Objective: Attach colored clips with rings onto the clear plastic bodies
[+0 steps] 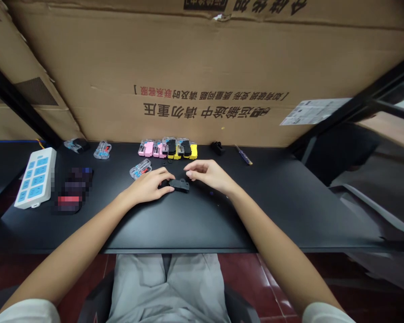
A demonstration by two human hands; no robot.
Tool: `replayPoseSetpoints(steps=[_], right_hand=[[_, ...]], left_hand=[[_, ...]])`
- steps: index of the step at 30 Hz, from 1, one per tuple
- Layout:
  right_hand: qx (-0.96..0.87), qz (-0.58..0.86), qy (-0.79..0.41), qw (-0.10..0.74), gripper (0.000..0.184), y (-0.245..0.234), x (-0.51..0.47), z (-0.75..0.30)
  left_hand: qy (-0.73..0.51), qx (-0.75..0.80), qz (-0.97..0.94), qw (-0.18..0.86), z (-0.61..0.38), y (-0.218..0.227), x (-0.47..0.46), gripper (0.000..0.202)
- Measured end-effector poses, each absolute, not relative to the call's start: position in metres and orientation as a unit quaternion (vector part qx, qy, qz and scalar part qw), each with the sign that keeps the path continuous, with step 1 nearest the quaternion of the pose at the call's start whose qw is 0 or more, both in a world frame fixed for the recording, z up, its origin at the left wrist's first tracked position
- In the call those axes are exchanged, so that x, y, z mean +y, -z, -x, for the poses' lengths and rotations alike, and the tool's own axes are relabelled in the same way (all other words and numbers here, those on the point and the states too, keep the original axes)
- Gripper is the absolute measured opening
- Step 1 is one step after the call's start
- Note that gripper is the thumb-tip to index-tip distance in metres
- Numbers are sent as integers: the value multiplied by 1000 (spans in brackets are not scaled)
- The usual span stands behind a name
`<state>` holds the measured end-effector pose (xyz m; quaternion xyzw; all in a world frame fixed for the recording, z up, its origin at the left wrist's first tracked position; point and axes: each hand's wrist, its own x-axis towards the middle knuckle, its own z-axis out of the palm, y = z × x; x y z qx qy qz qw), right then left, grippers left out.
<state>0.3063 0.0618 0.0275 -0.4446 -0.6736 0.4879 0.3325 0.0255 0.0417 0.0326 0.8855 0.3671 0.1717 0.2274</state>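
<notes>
A small black plastic part [180, 185] lies on the black desk [195, 220] between my two hands. My left hand [151, 184] rests on the desk with fingers curled, its fingertips touching the part's left end. My right hand [208, 174] hovers just right of and behind the part, fingers bent and apart, holding nothing that I can see. A clear cartridge with blue and red inside [140, 169] lies just behind my left hand.
A row of pink, yellow and black cartridges [168, 149] stands at the desk's back. Clear cartridges [103, 150] and another [76, 145] lie back left, a white power strip [36, 177] far left, a black piece [217, 148] and a screwdriver [243, 155] back right. Cardboard [202, 72] walls the rear.
</notes>
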Motion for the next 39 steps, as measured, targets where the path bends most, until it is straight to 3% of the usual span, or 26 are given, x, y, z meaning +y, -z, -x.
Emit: replayPoseSetpoints(steps=[5,17,26,39], right_hand=[[-677,417,-540,276,40,-35,58,-303],[-687,397,-559,242,42,-31,58,-297],[-607,412,-608,302,37,-20,54,-284],[-584,414,-629,301,34,-23,53,-282]], left_hand=[[-172,356,-886,242,-23,-33,43,34],[-165,349,-893,232,-23,-30,45,35],[-155,350,-898,216,-23,-29,45,36],[-157,351,-899,211,-24,-27,45,35]])
